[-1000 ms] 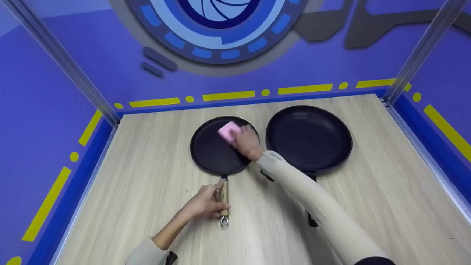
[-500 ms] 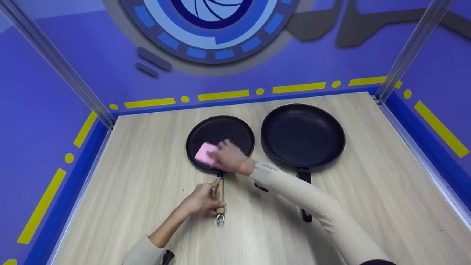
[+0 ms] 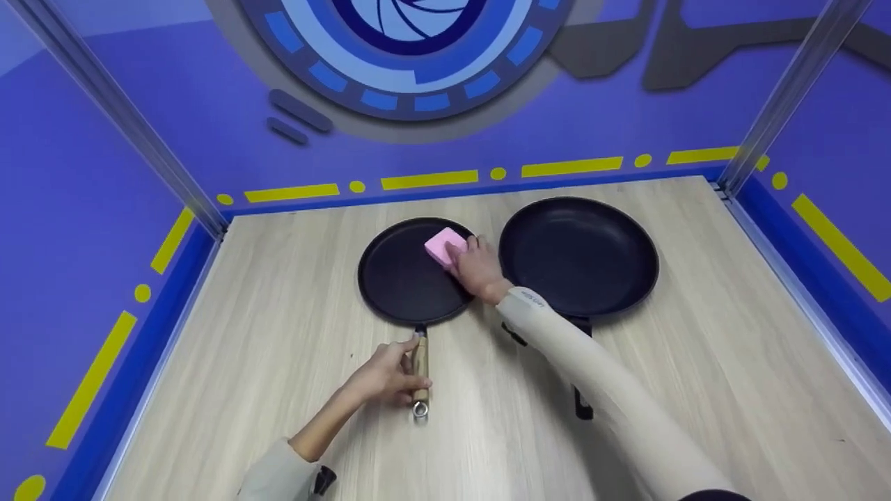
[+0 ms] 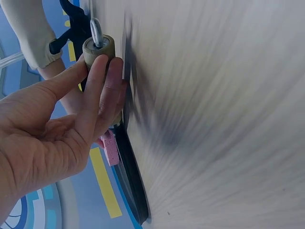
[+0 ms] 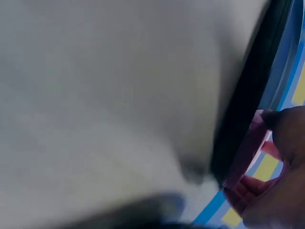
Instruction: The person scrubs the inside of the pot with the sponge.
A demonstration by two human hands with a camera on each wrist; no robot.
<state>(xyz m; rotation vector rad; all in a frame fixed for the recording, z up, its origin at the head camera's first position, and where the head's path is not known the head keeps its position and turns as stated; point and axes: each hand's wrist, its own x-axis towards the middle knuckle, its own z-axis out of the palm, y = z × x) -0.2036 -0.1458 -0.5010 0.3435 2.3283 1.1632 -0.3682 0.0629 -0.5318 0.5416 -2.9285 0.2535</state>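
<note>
A flat black pan [image 3: 404,278] with a wooden handle [image 3: 420,362] lies mid-table in the head view. My left hand [image 3: 386,376] grips that handle, thumb near its top and fingers around its lower part; the left wrist view has the handle's end and metal ring [image 4: 96,32] close up. My right hand [image 3: 479,268] holds a pink sponge [image 3: 444,245] against the upper right of the pan's surface. In the right wrist view, fingers and thumb pinch the sponge [image 5: 248,150] at the pan's dark rim [image 5: 252,81].
A larger, deeper black frying pan [image 3: 578,254] stands just right of the flat one. Its black handle [image 3: 583,403] points toward me, partly under my right forearm. Blue patterned walls [image 3: 431,153] enclose the wooden table [image 3: 278,278] at the back and sides.
The right hand swept the sponge down to the pan's lower left, then back up to its upper right. The left hand keeps its hold on the handle.
</note>
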